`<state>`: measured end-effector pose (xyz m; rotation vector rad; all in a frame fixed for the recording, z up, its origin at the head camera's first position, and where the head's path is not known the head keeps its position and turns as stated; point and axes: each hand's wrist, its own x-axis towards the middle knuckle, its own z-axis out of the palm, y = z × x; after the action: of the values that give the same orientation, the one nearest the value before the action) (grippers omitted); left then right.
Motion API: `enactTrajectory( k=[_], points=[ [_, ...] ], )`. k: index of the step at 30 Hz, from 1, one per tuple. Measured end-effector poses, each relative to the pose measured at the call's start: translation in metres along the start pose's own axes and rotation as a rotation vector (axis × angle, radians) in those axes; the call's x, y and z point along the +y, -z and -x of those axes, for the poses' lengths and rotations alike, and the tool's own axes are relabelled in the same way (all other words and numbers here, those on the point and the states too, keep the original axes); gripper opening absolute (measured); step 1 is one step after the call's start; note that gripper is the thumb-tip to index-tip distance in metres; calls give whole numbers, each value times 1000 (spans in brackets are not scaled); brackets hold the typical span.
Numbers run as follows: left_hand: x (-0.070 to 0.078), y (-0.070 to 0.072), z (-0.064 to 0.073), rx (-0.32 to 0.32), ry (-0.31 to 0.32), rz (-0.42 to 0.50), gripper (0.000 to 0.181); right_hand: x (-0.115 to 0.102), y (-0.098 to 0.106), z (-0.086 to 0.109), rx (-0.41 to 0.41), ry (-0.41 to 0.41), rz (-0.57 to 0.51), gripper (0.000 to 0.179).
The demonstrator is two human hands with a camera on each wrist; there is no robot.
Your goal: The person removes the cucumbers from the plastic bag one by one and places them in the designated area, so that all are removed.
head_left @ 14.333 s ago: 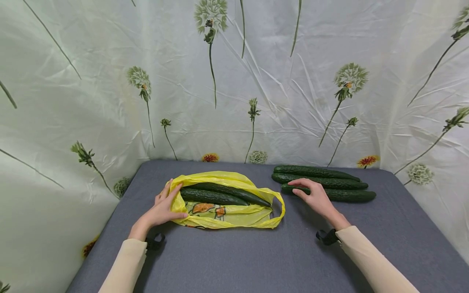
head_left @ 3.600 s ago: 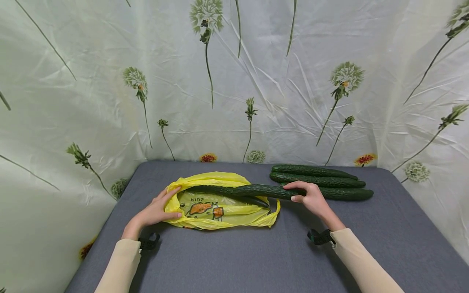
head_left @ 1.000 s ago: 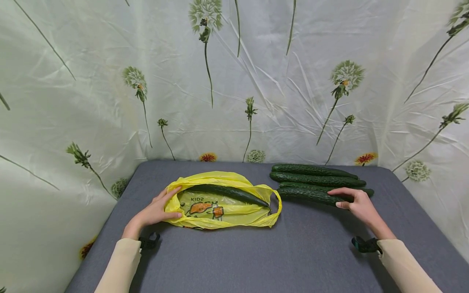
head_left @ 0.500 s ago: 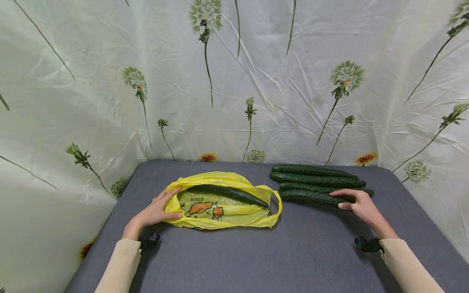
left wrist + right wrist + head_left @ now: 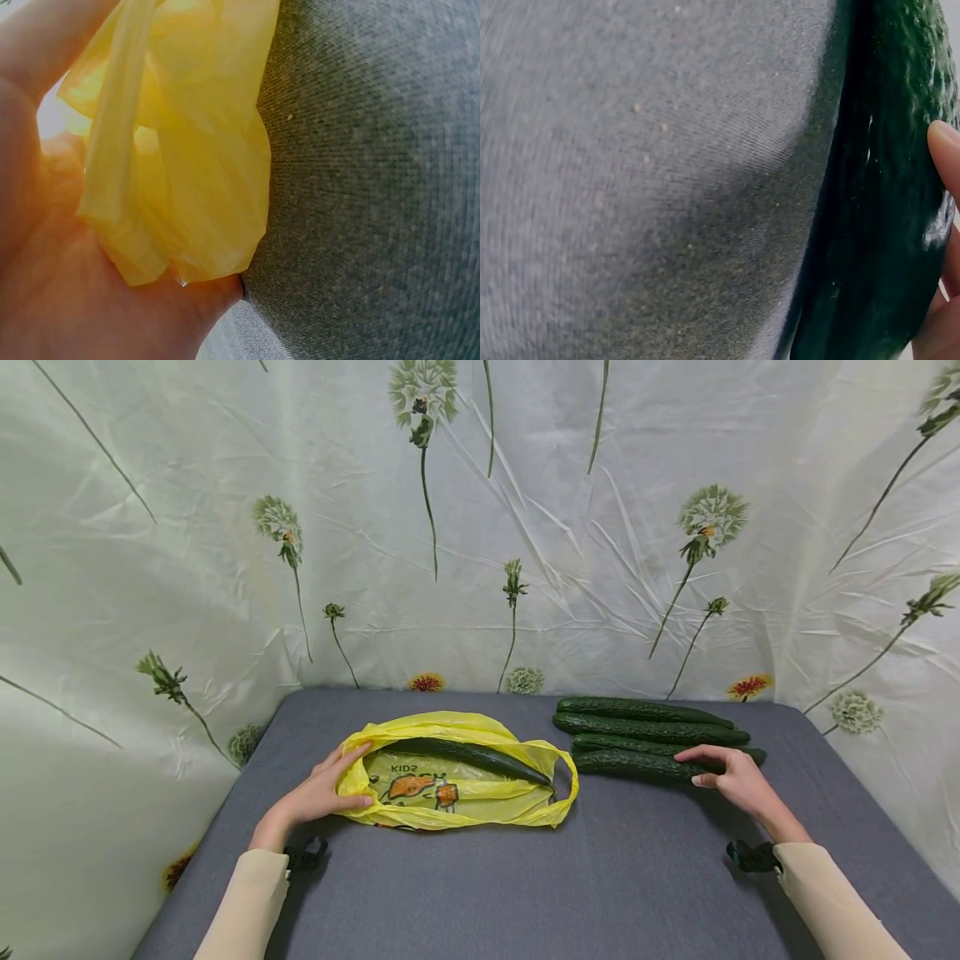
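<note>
A yellow plastic bag [image 5: 450, 817] lies on its side, mouth gaping, with one dark green cucumber [image 5: 480, 753] inside along its far wall. My left hand [image 5: 318, 795] holds the bag's left end, thumb on the near side and fingers on the far side; in the left wrist view yellow film [image 5: 202, 172] hangs over the palm. To the right, my right hand [image 5: 738, 785] grips the right end of the front cucumber [image 5: 630, 764], whose thumb side shows in the right wrist view. This cucumber [image 5: 877, 187] lies against a row of others.
Behind the gripped cucumber lie more cucumbers side by side, among them a middle one [image 5: 648, 727] and a rear one [image 5: 637, 707]. A grey cloth-covered table [image 5: 480, 893] bears everything. A white curtain with dandelion print [image 5: 360, 560] hangs along its back edge and sides.
Two cucumbers were in the bag; my right hand has carried one rightward and laid it before the row. In the last second, that hand barely shifts. The left hand stays at the bag.
</note>
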<state>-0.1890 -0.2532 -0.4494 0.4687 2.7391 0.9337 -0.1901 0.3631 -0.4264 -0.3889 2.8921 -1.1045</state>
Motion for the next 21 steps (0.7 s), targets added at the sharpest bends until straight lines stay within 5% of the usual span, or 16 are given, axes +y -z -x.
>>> enactTrajectory(
  k=[21],
  points=[
    [3,1,1,4,-14,0,89,8,-13,3,59,24,8,37]
  ],
)
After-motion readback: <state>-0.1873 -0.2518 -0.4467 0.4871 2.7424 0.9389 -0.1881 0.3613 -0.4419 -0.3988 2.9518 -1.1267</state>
